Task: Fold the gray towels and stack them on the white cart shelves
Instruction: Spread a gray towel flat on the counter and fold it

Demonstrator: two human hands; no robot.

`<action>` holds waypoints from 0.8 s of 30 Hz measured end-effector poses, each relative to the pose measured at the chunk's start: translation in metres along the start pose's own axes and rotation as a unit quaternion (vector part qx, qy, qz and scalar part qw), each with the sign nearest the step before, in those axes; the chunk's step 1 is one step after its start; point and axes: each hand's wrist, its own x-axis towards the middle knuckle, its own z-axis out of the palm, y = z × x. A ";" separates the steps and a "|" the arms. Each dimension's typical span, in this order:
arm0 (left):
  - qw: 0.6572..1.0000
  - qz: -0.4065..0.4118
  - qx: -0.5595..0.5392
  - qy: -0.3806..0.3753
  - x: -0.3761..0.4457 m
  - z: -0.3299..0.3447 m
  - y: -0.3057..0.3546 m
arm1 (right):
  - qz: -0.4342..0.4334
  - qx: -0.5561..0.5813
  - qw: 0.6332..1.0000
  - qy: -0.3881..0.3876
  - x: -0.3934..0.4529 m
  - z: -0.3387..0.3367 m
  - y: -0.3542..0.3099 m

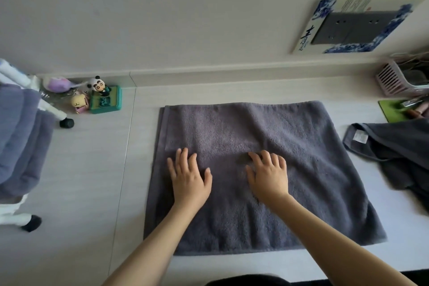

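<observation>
**Both palms flat on the gray towel, nothing gripped**

Head view: large gray terry towel (pixel 267 169) lies spread on the pale wood-grain tabletop (pixel 92 169), roughly square, doubled over, layered edge visible along its left side. Left hand (pixel 189 177) is palm down on the towel's left-centre, fingers spread wide, holding nothing. Right hand (pixel 269 175) is palm down just beside it near the middle, fingers spread, also holding nothing. Hands near each other, not touching.

White wheeled cart (pixel 14 213) at the left edge, black casters on the tabletop; folded gray-blue towels (pixel 21 141) stacked on its shelf.

Crumpled dark gray towel with a white label (pixel 394 153) lies at the right, apart from the spread one.

Small cartoon figurines on a green base (pixel 102 97) near the wall, pink slotted plastic basket (pixel 394 81) far right.
</observation>
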 end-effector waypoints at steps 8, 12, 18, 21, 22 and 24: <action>0.998 0.017 0.049 -0.040 0.014 0.011 0.009 | -0.081 -0.010 0.991 -0.105 0.023 0.012 0.013; 0.997 0.010 0.059 -0.051 0.015 0.013 0.012 | 0.060 -0.027 0.992 -0.111 0.042 0.000 0.076; 0.998 -0.043 0.026 -0.041 0.028 0.008 0.043 | 0.053 0.011 0.987 -0.149 0.050 -0.016 0.096; 0.999 -0.009 0.007 -0.039 0.043 0.005 0.078 | 0.083 0.066 0.993 -0.057 0.050 -0.021 0.108; 0.999 0.007 -0.006 -0.038 0.049 0.007 0.091 | 0.102 0.073 0.991 -0.037 0.051 -0.023 0.115; 0.999 0.027 -0.027 -0.038 0.062 0.013 0.114 | 0.155 0.082 0.984 -0.036 0.059 -0.026 0.129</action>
